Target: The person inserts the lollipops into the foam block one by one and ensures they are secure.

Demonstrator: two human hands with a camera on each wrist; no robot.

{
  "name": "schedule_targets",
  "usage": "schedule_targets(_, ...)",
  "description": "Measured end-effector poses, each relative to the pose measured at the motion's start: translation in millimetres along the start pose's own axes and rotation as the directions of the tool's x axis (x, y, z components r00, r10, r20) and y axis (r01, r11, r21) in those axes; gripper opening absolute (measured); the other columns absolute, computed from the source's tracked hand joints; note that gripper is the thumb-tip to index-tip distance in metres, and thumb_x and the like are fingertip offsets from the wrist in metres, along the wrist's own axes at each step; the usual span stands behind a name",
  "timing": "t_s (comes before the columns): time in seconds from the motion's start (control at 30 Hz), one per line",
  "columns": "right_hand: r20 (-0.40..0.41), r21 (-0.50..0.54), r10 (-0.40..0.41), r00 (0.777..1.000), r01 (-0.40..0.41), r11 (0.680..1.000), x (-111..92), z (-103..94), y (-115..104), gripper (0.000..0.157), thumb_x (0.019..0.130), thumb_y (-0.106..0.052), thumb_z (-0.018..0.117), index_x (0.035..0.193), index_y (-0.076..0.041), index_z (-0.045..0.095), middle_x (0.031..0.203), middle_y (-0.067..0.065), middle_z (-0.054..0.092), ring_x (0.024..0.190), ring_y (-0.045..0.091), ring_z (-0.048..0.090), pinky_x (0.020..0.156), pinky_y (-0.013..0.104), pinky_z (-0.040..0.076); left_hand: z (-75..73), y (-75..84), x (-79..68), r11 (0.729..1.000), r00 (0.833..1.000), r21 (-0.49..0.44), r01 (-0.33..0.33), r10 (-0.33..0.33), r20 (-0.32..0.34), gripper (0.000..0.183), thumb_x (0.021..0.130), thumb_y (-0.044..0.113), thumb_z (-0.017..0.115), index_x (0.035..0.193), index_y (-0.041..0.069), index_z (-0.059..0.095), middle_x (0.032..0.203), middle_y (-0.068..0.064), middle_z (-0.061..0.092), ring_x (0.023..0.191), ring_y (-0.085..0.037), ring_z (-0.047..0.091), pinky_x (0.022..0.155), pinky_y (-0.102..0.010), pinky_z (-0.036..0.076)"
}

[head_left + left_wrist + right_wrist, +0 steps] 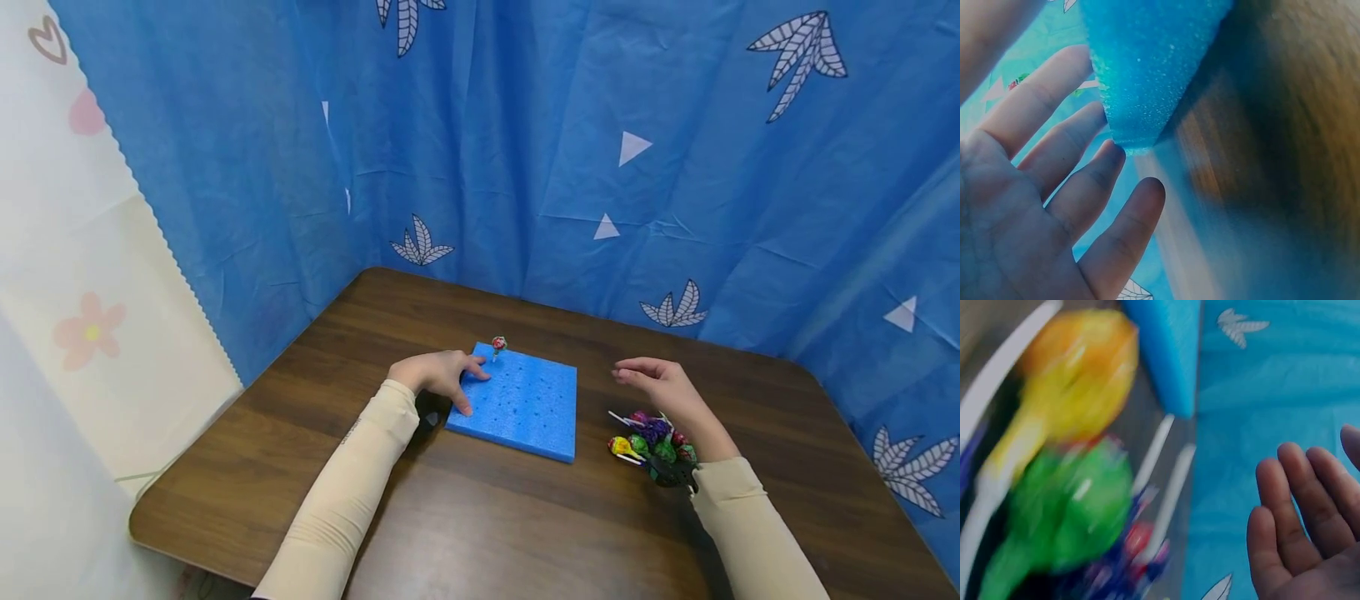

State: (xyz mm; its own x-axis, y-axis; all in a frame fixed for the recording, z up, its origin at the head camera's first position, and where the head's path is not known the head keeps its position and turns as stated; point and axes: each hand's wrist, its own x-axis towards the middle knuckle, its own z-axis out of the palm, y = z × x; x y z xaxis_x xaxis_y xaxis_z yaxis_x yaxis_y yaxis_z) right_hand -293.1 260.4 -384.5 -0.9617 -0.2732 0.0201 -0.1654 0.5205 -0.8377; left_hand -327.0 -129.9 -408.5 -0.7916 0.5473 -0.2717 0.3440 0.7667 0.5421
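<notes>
A blue foam board (525,404) dotted with small holes lies on the table. One red-and-green lollipop (499,343) stands upright in its far left corner. My left hand (438,372) is at the board's left edge, fingers spread; in the left wrist view its fingertips reach the foam's side (1147,69). To the right of the board, my right hand (675,400) hovers just past a pile of wrapped lollipops (652,429). Its fingers (1291,512) are loosely bent, with nothing visible in them. Yellow (1088,375) and green lollipops (1079,494) show close up in the right wrist view.
The brown wooden table (465,525) has rounded corners. A blue curtain (517,150) with leaf prints hangs behind it, and a pale curtain (105,275) is at the left. The pile's near side is partly behind the right wrist.
</notes>
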Motion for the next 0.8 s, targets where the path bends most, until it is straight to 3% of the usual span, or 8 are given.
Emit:
schedule_targets(0.37, 0.077, -0.074, 0.033, 0.996, -0.028, 0.997, -8, -17.2, 35, 0.042, 0.102, -0.018, 0.058, 0.135, 0.007, 0.056, 0.134, 0.030, 0.061, 0.120, 0.040, 0.063, 0.101, 0.042, 0.053, -0.7, 0.6, 0.0, 1.000, 1.000, 0.006, -0.004, 0.004, 0.003, 0.067, 0.080, 0.033, 0.085, 0.141, 0.022, 0.060, 0.166, 0.001, 0.028, 0.155, -0.030, 0.020, 0.122, -0.050, 0.028)
schedule_targets(0.67, 0.116, -0.098, 0.075, 0.990, -0.063, 0.993, -8, -21.5, 58, 0.042, 0.098, -0.012, 0.064, 0.133, 0.010, 0.057, 0.126, 0.029, 0.065, 0.099, 0.012, 0.071, 0.088, 0.028, 0.059, -0.1, -0.6, 2.0, 1.000, 1.000, -0.006, -0.003, 0.004, 0.009, 0.067, 0.079, 0.031, 0.086, 0.141, 0.022, 0.060, 0.166, 0.001, 0.028, 0.155, -0.030, 0.019, 0.122, -0.049, 0.028)
schedule_targets(0.8, 0.148, -0.095, 0.089, 0.985, -0.075, 0.993, -6, -21.9, 60, 0.045, 0.097, -0.013, 0.066, 0.134, 0.010, 0.056, 0.128, 0.030, 0.063, 0.102, 0.016, 0.070, 0.090, 0.029, 0.058, -0.1, -2.0, 2.2, 1.000, 1.000, 0.003, -0.007, 0.007, 0.006, 0.067, 0.079, 0.032, 0.085, 0.141, 0.023, 0.060, 0.166, 0.001, 0.027, 0.155, -0.030, 0.019, 0.122, -0.048, 0.029)
